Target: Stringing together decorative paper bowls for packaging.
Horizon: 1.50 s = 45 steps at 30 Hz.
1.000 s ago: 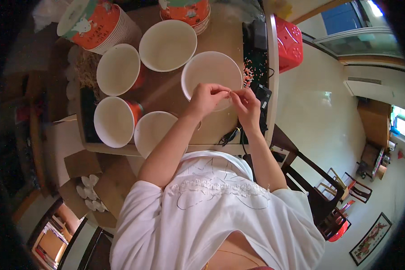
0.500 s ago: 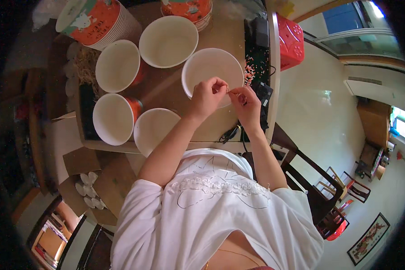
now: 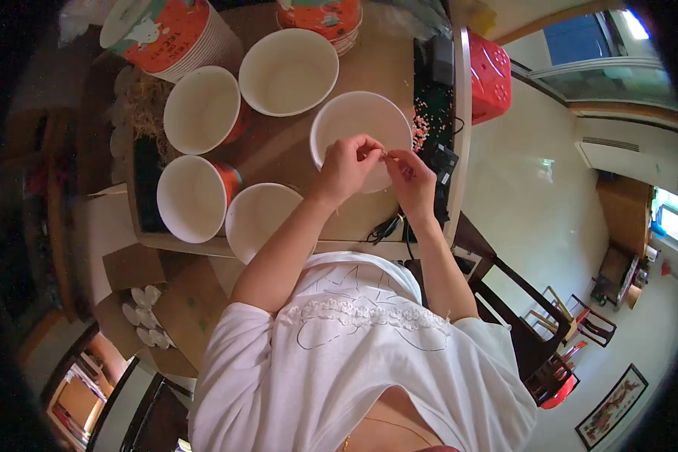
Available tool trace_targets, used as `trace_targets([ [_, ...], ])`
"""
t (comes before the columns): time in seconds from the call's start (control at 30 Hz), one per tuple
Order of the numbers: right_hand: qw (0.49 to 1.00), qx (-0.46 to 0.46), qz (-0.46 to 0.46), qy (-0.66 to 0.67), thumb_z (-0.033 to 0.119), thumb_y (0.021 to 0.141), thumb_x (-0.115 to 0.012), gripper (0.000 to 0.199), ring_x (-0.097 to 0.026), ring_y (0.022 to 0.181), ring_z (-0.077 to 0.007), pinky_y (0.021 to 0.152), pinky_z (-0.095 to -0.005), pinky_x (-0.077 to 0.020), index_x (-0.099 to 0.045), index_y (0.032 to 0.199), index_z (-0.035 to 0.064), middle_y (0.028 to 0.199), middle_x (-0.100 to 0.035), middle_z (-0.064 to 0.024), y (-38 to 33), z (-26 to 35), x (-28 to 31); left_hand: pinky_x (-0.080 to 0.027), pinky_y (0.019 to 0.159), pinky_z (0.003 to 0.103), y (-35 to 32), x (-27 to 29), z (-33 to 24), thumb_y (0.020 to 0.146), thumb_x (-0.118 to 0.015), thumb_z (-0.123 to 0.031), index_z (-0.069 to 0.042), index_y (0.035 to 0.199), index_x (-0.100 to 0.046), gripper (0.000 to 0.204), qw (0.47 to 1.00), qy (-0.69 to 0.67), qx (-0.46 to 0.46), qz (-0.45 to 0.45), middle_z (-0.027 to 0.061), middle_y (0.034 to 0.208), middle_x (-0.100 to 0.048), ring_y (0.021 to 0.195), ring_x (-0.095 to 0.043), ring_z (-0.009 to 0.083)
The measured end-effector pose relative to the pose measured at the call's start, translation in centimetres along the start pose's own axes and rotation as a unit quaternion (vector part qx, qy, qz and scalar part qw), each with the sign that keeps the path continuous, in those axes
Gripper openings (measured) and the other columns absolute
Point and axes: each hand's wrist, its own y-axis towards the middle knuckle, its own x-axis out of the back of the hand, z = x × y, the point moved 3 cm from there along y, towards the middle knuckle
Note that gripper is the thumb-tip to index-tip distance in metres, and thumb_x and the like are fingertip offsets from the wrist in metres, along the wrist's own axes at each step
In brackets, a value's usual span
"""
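Observation:
Above the near rim of a white paper bucket (image 3: 354,113), my two hands meet with their fingertips pinched together. My left hand (image 3: 348,167) comes in from the left, its thumb and forefinger closed. Facing it, my right hand (image 3: 413,181) is pinched in the same way. Something tiny sits between the fingertips, too small to name. Both wrists are raised over the near side of the bucket, whose inside is pale and partly hidden by the hands.
Other paper buckets (image 3: 289,73) stand left of my hands, some with orange sides. A tall stack of printed buckets (image 3: 181,45) is at the far left. Small pink and white bits (image 3: 422,124) lie by the table's right edge, near a black device (image 3: 442,162) and cable (image 3: 386,228).
The bucket under my hands appears slightly nearer and to the right, and the view has shifted a little. My fingers stay pinched together, the right ones curled slightly differently.

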Motion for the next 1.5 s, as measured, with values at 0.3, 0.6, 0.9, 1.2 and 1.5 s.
trace_targets([
  [0.3, 0.999, -0.036, -0.007, -0.024, 0.006, 0.082, -0.062, 0.005, -0.051, 0.058, -0.0094, 0.055, -0.0227, -0.0422, -0.062, 0.086, 0.0025, 0.070, -0.060, -0.0060, -0.4, -0.5, -0.2, -0.050, 0.066, 0.035, -0.1, 0.2, -0.7, 0.085, -0.055, -0.010, -0.002, 0.085, -0.060, 0.010, 0.992, 0.115, -0.021, -0.041, 0.0109, 0.077, -0.065, 0.072, -0.063, 0.0264],
  [0.6, 1.000, -0.003, -0.004, -0.011, 0.005, 0.085, -0.058, 0.007, -0.047, 0.060, -0.0032, 0.054, -0.0191, -0.0385, -0.061, 0.090, 0.0020, 0.066, -0.056, -0.0005, -0.5, -0.5, 0.0, -0.047, 0.068, 0.041, -0.4, 0.0, -1.5, 0.085, -0.052, -0.012, -0.005, 0.085, -0.054, 0.007, 0.962, 0.235, -0.119, -0.075, 0.0115, 0.080, -0.061, 0.077, -0.059, 0.0302],
  [0.9, 0.994, 0.107, 0.026, 0.015, -0.004, 0.072, -0.061, 0.013, -0.054, 0.075, -0.0174, 0.066, -0.0244, -0.0426, -0.059, 0.084, 0.0013, 0.079, -0.056, -0.0079, 0.2, 0.8, 2.7, -0.048, 0.064, 0.041, -1.4, 0.7, -4.3, 0.081, -0.055, -0.014, -0.006, 0.076, -0.060, 0.011, 0.959, 0.269, -0.086, 0.039, 0.0107, 0.078, -0.062, 0.071, -0.060, 0.0298],
  [1.2, 0.955, 0.238, 0.101, -0.145, 0.002, 0.070, -0.065, 0.011, -0.055, 0.075, -0.0263, 0.067, -0.0364, -0.0444, -0.061, 0.080, 0.0049, 0.082, -0.056, -0.0087, -0.1, 0.0, 4.3, -0.044, 0.056, 0.027, -3.2, 2.9, -9.7, 0.079, -0.062, -0.008, -0.002, 0.078, -0.060, 0.007, 0.988, 0.082, -0.130, 0.017, 0.0072, 0.072, -0.059, 0.060, -0.055, 0.0134],
  [1.5, 0.992, -0.048, 0.121, 0.000, 0.012, 0.083, -0.062, 0.034, -0.058, 0.070, -0.0181, 0.062, -0.0275, -0.0466, -0.046, 0.113, 0.0055, 0.079, -0.058, -0.0096, -0.1, -1.9, 3.4, -0.044, 0.054, 0.030, -3.8, 4.5, -10.5, 0.077, -0.061, -0.007, -0.002, 0.078, -0.059, 0.005, 0.991, 0.086, -0.097, 0.014, 0.0085, 0.074, -0.057, 0.058, -0.055, 0.0190],
])
